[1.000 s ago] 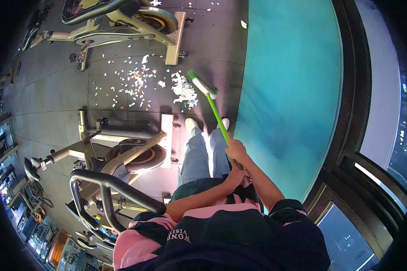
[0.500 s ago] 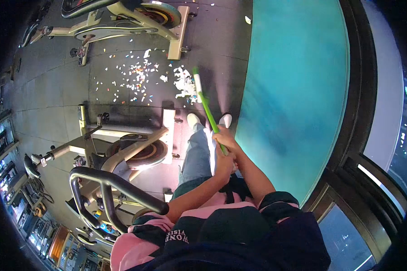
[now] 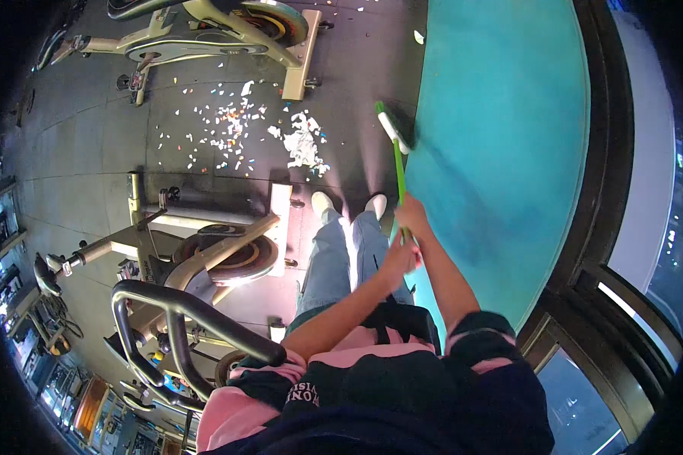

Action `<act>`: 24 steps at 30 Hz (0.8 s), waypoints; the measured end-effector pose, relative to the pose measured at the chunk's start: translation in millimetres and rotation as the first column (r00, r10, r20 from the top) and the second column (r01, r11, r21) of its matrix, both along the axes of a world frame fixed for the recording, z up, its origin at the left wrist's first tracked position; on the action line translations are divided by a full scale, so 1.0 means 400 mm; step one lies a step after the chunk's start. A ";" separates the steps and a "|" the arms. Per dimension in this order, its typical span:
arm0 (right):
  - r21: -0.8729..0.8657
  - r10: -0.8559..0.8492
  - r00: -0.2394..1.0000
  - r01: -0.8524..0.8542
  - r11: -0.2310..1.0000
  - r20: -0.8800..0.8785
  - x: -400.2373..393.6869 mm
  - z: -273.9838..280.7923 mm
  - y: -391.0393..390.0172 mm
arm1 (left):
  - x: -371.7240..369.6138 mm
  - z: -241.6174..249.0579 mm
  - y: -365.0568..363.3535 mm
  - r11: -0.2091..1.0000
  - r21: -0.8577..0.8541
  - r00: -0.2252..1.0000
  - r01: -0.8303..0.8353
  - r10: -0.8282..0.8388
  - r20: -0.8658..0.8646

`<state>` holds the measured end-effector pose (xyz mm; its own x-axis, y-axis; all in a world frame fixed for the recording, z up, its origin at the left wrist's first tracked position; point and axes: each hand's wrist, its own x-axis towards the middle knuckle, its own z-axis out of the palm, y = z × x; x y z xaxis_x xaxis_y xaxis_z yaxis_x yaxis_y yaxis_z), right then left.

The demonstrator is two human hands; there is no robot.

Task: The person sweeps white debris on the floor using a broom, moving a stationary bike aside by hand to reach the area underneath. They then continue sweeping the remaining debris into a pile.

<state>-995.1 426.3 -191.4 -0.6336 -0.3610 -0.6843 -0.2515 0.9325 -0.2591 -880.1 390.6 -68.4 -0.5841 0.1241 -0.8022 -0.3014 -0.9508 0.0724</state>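
Observation:
A green-handled broom with a white and green head reaches forward, its head at the border between dark floor and turquoise strip. My right hand is closed round the handle. Nearer my body, my left hand grips the handle's end. A heap of white scraps lies on the dark floor, left of the broom head and apart from it. Farther left, small white and coloured bits are scattered. My two shoes point toward the heap.
One exercise bike stands close on my left, its black handlebar near my left arm. Another bike stands at the top left. The turquoise strip runs along a dark frame on the right.
The broom head has moved right, away from the white heap, to the turquoise edge. Both hands have shifted right with the handle, still holding it.

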 end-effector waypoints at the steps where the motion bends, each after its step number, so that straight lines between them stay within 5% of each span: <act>1: 0.025 0.012 0.999 -0.013 1.000 0.039 -0.007 -0.054 -0.001 | -0.004 -0.054 -0.015 0.998 -0.050 0.998 -0.039 0.037 -0.041; 3: 0.031 -0.006 0.997 0.003 1.000 0.082 0.026 -0.082 -0.054 | 0.017 -0.104 -0.033 0.992 -0.101 0.994 -0.077 0.069 -0.083; 6: 0.008 0.016 0.996 -0.017 1.000 0.087 0.117 -0.063 -0.085 | 0.076 -0.098 -0.026 0.981 -0.031 0.973 -0.192 0.194 0.125; 8: -0.031 0.056 0.998 -0.055 0.998 0.035 0.158 -0.021 -0.075 | 0.113 -0.040 -0.008 0.982 -0.150 0.977 -0.116 0.140 0.163; 12: -0.090 0.064 0.974 -0.045 0.995 0.217 0.173 0.116 -0.048 | 0.119 0.076 0.018 0.997 -0.076 0.997 -0.014 0.019 0.071; 14: -0.260 0.060 0.937 0.033 0.965 0.344 0.172 0.146 -0.004 | 0.103 0.115 0.051 0.989 -0.126 0.978 0.075 -0.049 0.201; 16: -0.253 0.038 0.948 0.045 0.967 0.315 0.176 0.177 0.019 | 0.114 0.129 0.059 0.992 -0.019 0.989 0.125 -0.124 0.083; 18: -0.243 0.013 0.958 0.060 0.968 0.288 0.166 0.183 0.038 | 0.112 0.149 0.084 0.965 -0.165 0.973 0.206 -0.184 0.138; 20: -0.238 0.042 0.993 -0.015 0.971 0.109 0.147 0.169 0.058 | 0.116 0.125 0.090 0.973 -0.212 0.996 0.092 -0.090 0.019; 22: -0.233 -0.016 0.980 0.063 0.970 0.197 0.114 0.162 0.036 | 0.091 0.140 0.022 0.983 -0.002 0.982 0.184 -0.184 -0.040; 24: -0.133 -0.161 0.949 0.203 0.970 0.272 0.106 0.135 0.019 | 0.073 0.127 -0.006 0.986 -0.073 0.989 0.148 -0.147 0.023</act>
<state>-952.8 433.9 -137.4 -0.5085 -0.3719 -0.7766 0.0134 0.8984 -0.4390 -850.8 388.1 -17.8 -0.5499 0.1473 -0.8221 -0.4396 -0.8880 0.1350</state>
